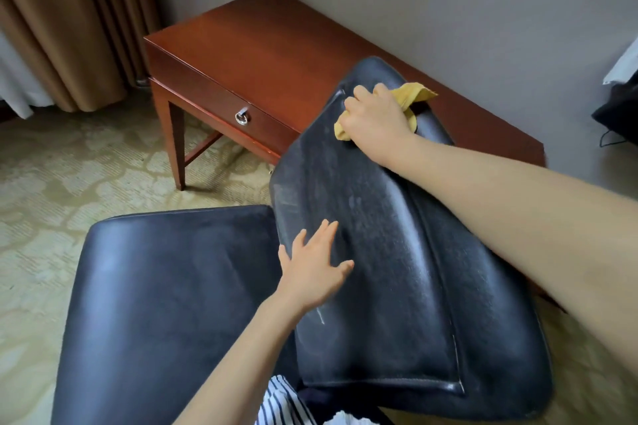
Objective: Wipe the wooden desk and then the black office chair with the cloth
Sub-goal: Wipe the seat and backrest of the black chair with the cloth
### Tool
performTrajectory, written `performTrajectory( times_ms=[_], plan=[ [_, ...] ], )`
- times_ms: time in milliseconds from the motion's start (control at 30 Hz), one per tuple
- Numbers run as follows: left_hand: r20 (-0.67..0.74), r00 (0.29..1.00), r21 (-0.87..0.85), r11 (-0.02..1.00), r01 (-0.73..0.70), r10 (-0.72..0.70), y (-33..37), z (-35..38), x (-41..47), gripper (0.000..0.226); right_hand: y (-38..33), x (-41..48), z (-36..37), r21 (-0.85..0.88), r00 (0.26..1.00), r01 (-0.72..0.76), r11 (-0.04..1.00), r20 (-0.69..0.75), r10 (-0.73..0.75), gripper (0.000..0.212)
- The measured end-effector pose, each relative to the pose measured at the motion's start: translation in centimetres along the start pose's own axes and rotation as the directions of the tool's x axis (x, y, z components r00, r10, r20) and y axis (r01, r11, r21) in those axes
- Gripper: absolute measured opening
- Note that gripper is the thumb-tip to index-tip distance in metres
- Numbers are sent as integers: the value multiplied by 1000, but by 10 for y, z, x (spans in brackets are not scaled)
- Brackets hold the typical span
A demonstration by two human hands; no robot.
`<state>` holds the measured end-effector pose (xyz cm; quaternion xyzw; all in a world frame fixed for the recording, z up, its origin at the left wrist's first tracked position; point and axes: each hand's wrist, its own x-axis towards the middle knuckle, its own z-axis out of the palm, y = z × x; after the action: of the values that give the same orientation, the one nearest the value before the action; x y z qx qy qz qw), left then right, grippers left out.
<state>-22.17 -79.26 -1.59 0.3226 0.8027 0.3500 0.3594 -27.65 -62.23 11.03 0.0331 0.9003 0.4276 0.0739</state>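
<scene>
The black office chair's backrest fills the middle of the view, with its seat to the lower left. My right hand grips a bunched yellow cloth and presses it against the top of the backrest. My left hand lies flat with fingers spread on the backrest's left edge. Behind the chair stands the reddish wooden desk, its top bare.
The desk has a drawer with a metal ring pull and sits in a corner against grey walls. Brown curtains hang at the left. Patterned carpet covers the floor. Dark items lie at the right edge.
</scene>
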Motion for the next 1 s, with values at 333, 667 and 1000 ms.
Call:
performTrajectory(
  times_ms=[333,667,1000],
  plan=[
    [-52,993,-31,994,106,-107,-16,-1,30,51,-25,-9,24,136,967,219,966,100,-234,21],
    [20,998,-16,998,66,-66,-13,-7,42,68,-81,-114,9,383,819,469,796,149,-554,12],
    [91,996,-9,1000,-7,8,-12,-6,50,79,-27,-175,-5,367,800,588,721,-131,-585,23]
  ],
)
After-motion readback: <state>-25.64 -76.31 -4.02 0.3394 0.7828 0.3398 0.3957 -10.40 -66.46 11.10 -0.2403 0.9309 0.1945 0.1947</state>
